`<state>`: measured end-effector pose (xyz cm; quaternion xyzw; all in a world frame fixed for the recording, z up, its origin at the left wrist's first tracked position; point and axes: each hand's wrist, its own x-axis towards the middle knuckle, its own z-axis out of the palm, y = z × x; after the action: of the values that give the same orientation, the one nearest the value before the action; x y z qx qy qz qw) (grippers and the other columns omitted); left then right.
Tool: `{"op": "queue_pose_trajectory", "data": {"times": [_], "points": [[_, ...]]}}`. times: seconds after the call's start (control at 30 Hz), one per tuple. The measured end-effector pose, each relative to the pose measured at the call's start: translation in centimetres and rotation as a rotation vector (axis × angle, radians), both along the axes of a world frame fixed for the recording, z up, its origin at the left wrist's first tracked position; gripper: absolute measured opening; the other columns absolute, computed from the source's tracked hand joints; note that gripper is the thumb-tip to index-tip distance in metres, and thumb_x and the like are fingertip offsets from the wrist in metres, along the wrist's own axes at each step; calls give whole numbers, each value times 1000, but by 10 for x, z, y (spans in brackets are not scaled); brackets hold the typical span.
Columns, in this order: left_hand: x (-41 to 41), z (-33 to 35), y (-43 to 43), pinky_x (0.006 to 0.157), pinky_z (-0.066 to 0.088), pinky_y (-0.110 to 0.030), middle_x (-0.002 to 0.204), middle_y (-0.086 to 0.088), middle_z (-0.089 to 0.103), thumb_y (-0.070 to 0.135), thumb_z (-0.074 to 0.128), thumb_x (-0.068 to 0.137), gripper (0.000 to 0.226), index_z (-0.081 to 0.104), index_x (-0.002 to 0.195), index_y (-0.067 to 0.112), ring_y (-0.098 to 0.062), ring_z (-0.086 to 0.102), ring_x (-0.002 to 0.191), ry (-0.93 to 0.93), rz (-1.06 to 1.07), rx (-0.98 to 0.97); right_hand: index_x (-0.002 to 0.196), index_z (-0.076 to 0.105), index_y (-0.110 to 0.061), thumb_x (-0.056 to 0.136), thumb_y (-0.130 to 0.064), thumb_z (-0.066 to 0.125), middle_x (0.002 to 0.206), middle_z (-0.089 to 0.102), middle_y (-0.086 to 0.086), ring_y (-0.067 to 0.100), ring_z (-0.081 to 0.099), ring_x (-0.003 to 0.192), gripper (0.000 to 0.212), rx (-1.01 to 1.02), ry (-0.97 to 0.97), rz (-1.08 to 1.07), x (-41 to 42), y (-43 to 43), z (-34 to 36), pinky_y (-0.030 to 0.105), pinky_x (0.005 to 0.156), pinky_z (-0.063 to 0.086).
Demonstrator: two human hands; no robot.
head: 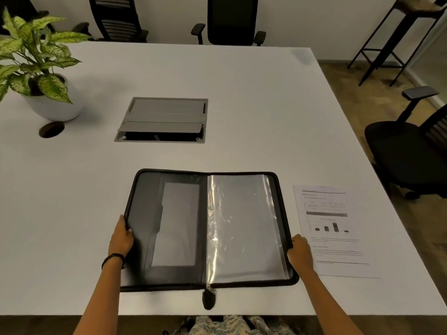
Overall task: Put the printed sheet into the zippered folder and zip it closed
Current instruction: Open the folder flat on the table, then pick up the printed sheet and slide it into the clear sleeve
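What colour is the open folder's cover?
Black, with clear plastic sleeves inside; the folder shows in the head view.

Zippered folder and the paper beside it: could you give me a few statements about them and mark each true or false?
1. The zippered folder lies open on the table. True.
2. The printed sheet is already inside the clear sleeve. False: it lies on the table, right of the folder.
3. The left hand and right hand each hold an outer edge of the folder. True.
4. The potted plant stands on the sheet. False: it stands at the far left.
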<state>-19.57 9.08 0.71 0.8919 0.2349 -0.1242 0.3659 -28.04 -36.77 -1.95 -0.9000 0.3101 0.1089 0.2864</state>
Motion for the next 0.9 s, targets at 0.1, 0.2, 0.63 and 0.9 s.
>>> {"op": "queue_pose_trajectory", "data": {"times": [0.1, 0.2, 0.63, 0.9], "points": [[-1, -11, -1, 117, 21, -51, 151, -28, 25, -10, 45, 90, 60, 20, 145, -6, -42, 25, 140, 89, 32, 31, 110, 53, 3, 86, 7, 50, 109, 57, 22, 32, 57, 96, 25, 15, -22, 7, -2, -4, 2, 35, 81, 50], [3, -7, -27, 114, 21, -58, 153, -28, 20, -12, 52, 81, 71, 23, 145, -4, -43, 17, 142, 22, 33, 233, 105, 56, 1, 83, 8, 53, 106, 53, 22, 32, 55, 93, 24, -1, -103, -64, -5, -9, 6, 33, 75, 51], [10, 13, -321, 119, 25, -39, 156, -13, 21, -1, 46, 95, 60, 18, 148, 5, -29, 28, 142, 42, -590, -508, 131, 44, -5, 89, 1, 47, 148, 30, 18, 33, 29, 135, 42, -22, -50, -33, -40, -77, 7, 43, 110, 31], [-30, -12, -429, 102, 40, -25, 134, -5, 44, 4, 47, 94, 46, 36, 137, 11, -17, 45, 120, 423, -476, -773, 138, 33, -10, 91, -3, 45, 153, 13, 19, 33, 14, 142, 49, 77, 93, -37, -36, -95, 5, 43, 115, 24]]}}
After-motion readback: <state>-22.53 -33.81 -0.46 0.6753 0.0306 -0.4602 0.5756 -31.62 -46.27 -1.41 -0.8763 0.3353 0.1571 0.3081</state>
